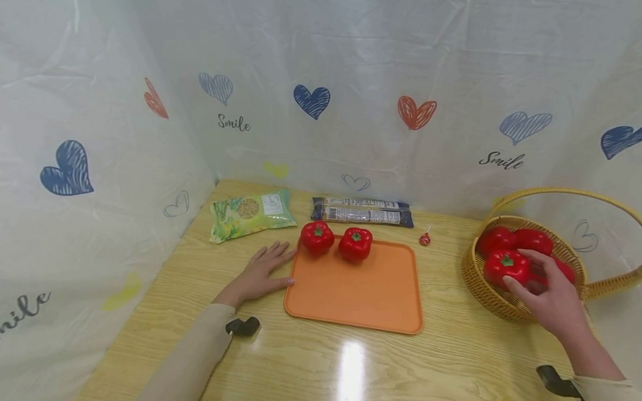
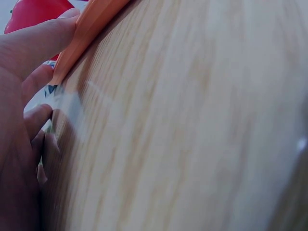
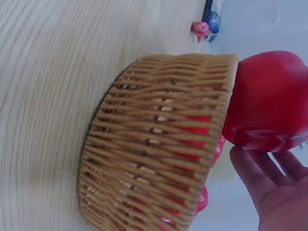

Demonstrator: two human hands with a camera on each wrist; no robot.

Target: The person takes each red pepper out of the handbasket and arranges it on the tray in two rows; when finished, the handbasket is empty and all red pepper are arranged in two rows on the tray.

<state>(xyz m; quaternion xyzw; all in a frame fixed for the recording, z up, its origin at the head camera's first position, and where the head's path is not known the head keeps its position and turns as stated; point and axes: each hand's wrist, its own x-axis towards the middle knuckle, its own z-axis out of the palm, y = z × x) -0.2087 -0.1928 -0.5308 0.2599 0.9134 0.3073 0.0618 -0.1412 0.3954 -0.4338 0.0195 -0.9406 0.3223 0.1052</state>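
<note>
My right hand (image 1: 553, 297) grips a red bell pepper (image 1: 507, 266) with a green stem, thumb on its near side and fingers on its right. In the right wrist view this pepper (image 3: 269, 101) stands out above the rim of the wicker basket (image 3: 159, 130). More red peppers (image 1: 532, 240) lie inside the basket. My left hand (image 1: 262, 272) rests spread on the table, its thumb and fingertips at the left edge of the orange tray (image 1: 355, 296). Two red bell peppers, one (image 1: 317, 237) at the tray's back left corner and another (image 1: 355, 245) beside it, sit upright.
A green packet (image 1: 254, 216) lies at the back left of the wooden table (image 1: 294, 365). Dark long packages (image 1: 363, 212) lie behind the tray, and a small red lollipop (image 1: 424, 239) is right of them. The basket's tall handle (image 1: 625, 214) leans right. A printed sheet (image 1: 358, 60) hangs behind.
</note>
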